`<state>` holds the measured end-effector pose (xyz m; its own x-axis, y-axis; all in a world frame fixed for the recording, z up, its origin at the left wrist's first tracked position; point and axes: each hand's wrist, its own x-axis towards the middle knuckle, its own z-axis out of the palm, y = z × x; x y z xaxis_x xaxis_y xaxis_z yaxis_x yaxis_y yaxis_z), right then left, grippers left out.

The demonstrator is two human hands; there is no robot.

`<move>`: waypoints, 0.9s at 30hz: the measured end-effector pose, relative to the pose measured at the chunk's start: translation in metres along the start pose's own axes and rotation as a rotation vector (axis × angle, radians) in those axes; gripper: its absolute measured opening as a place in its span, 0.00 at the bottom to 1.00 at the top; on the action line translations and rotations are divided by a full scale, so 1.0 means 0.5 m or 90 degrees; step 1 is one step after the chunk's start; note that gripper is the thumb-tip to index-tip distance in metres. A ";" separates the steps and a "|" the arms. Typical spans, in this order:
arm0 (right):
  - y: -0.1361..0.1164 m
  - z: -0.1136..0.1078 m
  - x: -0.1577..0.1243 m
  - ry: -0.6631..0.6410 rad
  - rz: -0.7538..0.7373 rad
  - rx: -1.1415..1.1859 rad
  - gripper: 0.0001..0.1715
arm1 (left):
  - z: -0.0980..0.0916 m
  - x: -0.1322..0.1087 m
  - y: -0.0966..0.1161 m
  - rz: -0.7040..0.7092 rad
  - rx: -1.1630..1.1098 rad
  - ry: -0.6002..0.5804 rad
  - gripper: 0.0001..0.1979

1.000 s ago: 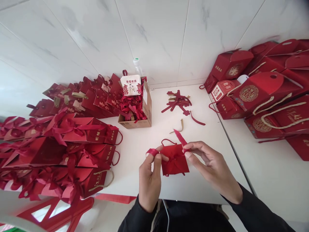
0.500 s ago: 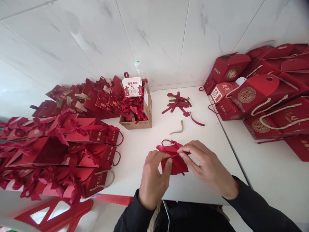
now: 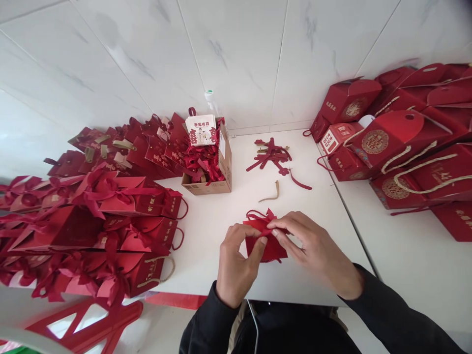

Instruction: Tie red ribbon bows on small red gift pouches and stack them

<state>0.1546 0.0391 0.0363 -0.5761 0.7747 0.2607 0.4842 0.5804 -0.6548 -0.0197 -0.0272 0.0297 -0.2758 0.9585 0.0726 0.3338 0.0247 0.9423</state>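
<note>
A small red gift box (image 3: 275,250) with a thin red cord handle stands on the white table near its front edge. Across its top runs a red ribbon (image 3: 266,231). My left hand (image 3: 241,263) pinches the ribbon at the left, thumb and forefinger closed at the middle of the box top. From the right, my right hand (image 3: 309,246) also pinches the ribbon between thumb and forefinger, close to the left fingertips. The ribbon's crossing is partly hidden by my fingers.
Red boxes with ribbon bows (image 3: 125,196) are stacked at the left. Behind the gift box are a cardboard carton (image 3: 206,188) of red ribbons, a pile of red straps (image 3: 272,155) and a tan strap (image 3: 273,191). Larger red boxes (image 3: 391,142) with rope handles fill the right.
The ribbon's loose left part, spread over the box top before, is drawn in between my fingers. Both hands stay close together at the box.
</note>
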 end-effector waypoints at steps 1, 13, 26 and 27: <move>0.001 -0.002 0.000 0.004 0.007 -0.007 0.11 | -0.002 0.003 -0.003 0.004 -0.003 0.005 0.03; -0.003 -0.027 -0.008 -0.007 0.040 -0.068 0.10 | 0.028 0.009 -0.037 0.068 -0.019 0.082 0.06; -0.022 -0.026 0.004 -0.035 -0.017 -0.051 0.13 | 0.026 0.000 -0.037 0.238 0.095 0.031 0.13; -0.021 -0.023 0.007 -0.037 -0.028 -0.039 0.14 | 0.026 -0.002 -0.036 0.234 0.095 0.030 0.11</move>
<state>0.1548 0.0386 0.0521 -0.6334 0.7339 0.2454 0.4966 0.6287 -0.5984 -0.0138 -0.0249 0.0083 -0.1530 0.8974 0.4138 0.5446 -0.2729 0.7931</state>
